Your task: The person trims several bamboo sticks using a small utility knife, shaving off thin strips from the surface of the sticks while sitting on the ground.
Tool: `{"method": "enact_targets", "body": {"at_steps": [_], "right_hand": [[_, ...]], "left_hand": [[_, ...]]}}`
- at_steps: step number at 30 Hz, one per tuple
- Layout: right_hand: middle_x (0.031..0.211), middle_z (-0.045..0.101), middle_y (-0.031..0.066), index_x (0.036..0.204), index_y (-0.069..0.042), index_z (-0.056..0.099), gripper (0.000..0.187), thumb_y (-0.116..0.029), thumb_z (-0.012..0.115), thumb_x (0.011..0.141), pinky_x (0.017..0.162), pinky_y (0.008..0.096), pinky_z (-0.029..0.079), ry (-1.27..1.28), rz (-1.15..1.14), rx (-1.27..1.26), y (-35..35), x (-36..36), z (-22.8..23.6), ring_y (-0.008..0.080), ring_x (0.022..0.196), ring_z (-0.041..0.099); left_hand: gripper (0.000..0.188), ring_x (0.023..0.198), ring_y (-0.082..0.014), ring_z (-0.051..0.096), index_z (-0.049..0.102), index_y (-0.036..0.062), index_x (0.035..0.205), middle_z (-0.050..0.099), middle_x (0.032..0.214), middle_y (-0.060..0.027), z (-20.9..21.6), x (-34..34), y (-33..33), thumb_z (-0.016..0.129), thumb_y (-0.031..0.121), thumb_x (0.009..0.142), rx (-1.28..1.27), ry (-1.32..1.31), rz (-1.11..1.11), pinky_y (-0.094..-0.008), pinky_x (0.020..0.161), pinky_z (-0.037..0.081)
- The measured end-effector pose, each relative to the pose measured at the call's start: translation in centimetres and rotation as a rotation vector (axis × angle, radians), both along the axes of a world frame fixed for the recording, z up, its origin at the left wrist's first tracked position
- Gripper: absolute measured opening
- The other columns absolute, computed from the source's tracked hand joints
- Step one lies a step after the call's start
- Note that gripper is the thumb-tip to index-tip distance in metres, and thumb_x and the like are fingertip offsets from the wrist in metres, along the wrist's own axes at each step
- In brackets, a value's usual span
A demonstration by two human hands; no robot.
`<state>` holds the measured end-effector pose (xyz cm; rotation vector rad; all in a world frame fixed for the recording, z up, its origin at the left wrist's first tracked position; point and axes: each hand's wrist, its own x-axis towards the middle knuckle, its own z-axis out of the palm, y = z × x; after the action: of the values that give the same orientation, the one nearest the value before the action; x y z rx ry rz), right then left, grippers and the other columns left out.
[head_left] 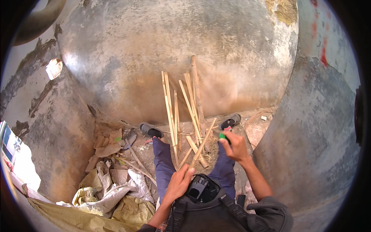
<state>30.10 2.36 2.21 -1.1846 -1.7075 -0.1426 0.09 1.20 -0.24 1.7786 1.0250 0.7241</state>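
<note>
My left hand [180, 183] is closed round the near end of a split bamboo strip [203, 144], which slants up and away to the right. To the right, my raised right hand [236, 147] grips a small tool with a green handle [223, 136]; its working end cannot be made out. A short thick bamboo piece [198, 153] lies on the floor between my legs, under the held strip. Beyond my hands, several pale bamboo strips [169, 101] lean against the wall, beside a thicker round bamboo pole [195, 87].
A stained, worn wall [127, 73] curves across the front, with side walls close on both sides. Crumpled sacks [112, 199] and broken slabs [108, 149] lie at my left. My shoes [151, 130] stand near the wall's foot. A small white block [264, 118] lies on the right.
</note>
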Motion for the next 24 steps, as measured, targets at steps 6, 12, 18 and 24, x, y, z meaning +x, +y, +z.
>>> {"method": "enact_targets", "body": {"at_steps": [6,12,18,24], "right_hand": [[0.092,0.076,0.0111,0.110,-0.007,0.073,0.023,-0.027,0.076,0.100,0.061,0.0402,0.057,-0.145,0.115,-0.043,-0.9,-4.6,-0.9,0.0323,0.074,0.075],[0.095,0.077,0.0098,0.111,-0.008,0.073,0.025,-0.030,0.077,0.100,0.059,0.0410,0.057,-0.151,0.063,0.013,0.1,-4.6,-1.2,0.0320,0.073,0.076],[0.093,0.078,0.0110,0.110,-0.008,0.074,0.025,-0.031,0.075,0.101,0.059,0.0420,0.057,-0.217,0.039,-0.030,1.0,-3.8,-0.4,0.0331,0.073,0.076],[0.078,0.071,0.0154,0.109,-0.004,0.073,0.023,-0.026,0.068,0.106,0.060,0.0435,0.055,-0.003,-0.234,0.009,4.7,2.1,1.2,0.0344,0.068,0.073]], "left_hand": [[0.040,0.066,-0.0221,0.060,0.058,0.0010,0.099,0.060,0.070,-0.0097,-0.4,0.6,0.7,0.052,0.037,0.115,0.117,0.006,0.036,-0.0395,0.065,0.045],[0.034,0.092,-0.0569,0.064,0.055,0.0009,0.108,0.065,0.087,-0.0326,0.7,0.9,0.0,0.050,0.034,0.114,0.132,0.087,0.065,-0.0613,0.077,0.044],[0.035,0.087,-0.0572,0.062,0.058,0.0020,0.110,0.064,0.085,-0.0308,0.0,0.4,0.0,0.047,0.035,0.116,0.205,0.149,0.096,-0.0591,0.074,0.043],[0.036,0.091,-0.0582,0.062,0.054,0.0014,0.105,0.064,0.083,-0.0324,0.4,-0.4,-0.8,0.048,0.035,0.115,0.140,0.188,0.075,-0.0612,0.076,0.044]]}}
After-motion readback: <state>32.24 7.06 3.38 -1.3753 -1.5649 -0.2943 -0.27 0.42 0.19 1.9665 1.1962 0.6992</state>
